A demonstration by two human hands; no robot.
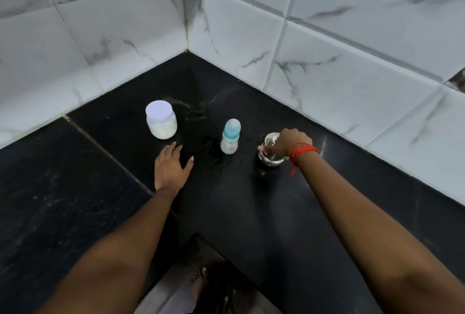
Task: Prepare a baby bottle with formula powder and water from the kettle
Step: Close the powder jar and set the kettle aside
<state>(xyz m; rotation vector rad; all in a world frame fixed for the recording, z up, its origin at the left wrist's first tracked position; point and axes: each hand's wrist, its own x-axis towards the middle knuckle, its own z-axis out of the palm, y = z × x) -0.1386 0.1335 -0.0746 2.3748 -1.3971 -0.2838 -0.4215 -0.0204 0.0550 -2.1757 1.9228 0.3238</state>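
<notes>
- Basically a black stone counter [251, 213] set in a corner of white marbled wall tiles [352, 44], head view looking down.
- Baby bottle [230, 136] stands upright near the middle of the counter, blue cap and collar on, pale printed body. No hand touches it.
- Formula jar [161, 120] stands to the left of the bottle, well apart, closer to the left wall. Clear body, white powder inside, flat pale lid on.
- Small steel kettle [270, 152] sits right of the bottle, near but not touching, lid on top.
- Right hand [289, 144] is over the kettle's top, fingers curled around something at the lid or handle; which part it grips is hidden by the hand, so I cannot tell. One fingertip sticks out at the kettle's left side.
- Red thread [300, 154] wound round the right wrist, a loose end hanging down.
- Left hand [171, 166] lies flat, palm down, on the counter, fingers spread and holding nothing, fingertips just short of the formula jar, not touching it.
- Faint pale smears on the counter behind the jar and bottle.
- Bare foot [198, 281] shows on the floor at the bottom edge, below the counter front.
</notes>
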